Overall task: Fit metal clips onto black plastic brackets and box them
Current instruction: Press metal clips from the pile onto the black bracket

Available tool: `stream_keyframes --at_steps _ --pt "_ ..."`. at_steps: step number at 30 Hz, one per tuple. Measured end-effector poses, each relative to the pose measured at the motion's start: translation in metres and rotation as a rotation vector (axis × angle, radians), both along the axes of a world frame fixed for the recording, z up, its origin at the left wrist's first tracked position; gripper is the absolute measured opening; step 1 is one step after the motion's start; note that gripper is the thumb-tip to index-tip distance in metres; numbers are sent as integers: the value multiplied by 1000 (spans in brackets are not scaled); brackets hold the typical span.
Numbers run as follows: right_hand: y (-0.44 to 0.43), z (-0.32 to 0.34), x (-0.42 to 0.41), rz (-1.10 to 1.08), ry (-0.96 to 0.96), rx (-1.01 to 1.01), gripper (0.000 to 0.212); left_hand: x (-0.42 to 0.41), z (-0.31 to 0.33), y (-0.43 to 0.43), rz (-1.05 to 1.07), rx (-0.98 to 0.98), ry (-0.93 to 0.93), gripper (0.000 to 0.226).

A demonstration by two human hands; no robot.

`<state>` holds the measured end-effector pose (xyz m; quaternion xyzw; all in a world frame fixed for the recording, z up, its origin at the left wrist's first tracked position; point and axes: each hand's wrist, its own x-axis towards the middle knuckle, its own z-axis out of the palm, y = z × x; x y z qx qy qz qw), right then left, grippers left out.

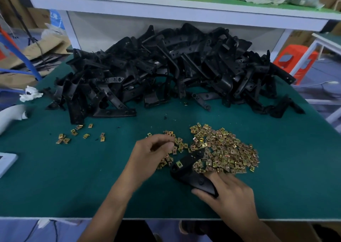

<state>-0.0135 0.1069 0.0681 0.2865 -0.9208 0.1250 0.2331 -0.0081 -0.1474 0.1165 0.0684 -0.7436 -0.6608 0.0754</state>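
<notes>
The right hand grasps one black plastic bracket by its broad near end, thumb under the edge and fingers curled over the top. The bracket is matte, flat and angular, with a round hole in its face, and it lies slanted on the green mat near the front edge of the table. Its narrow far end pokes into the pile of clips. One clip already sits on the bracket's left arm, a small square of yellowish, shiny folded metal with a hole in the middle. The left hand hovers over the left fringe of that pile with its fingers bent and the tips drawn toward the thumb; I cannot tell whether a clip is pinched between them. The pile is a loose, glinting spread of many such squares. A few stray clips lie well apart to the left. Behind, a big tangled heap of brackets fills the back of the mat under a white shelf. A crumpled white tissue lies at the heap's left, and an orange stool stands beyond the table at right.
</notes>
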Motion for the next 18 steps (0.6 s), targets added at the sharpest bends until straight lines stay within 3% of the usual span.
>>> stream_keyframes --at_steps 10,18 --pt "1 0 1 22 23 24 51 -10 -9 34 -23 76 -68 11" --pt "2 -4 0 23 42 40 51 -9 -12 41 40 243 -115 20"
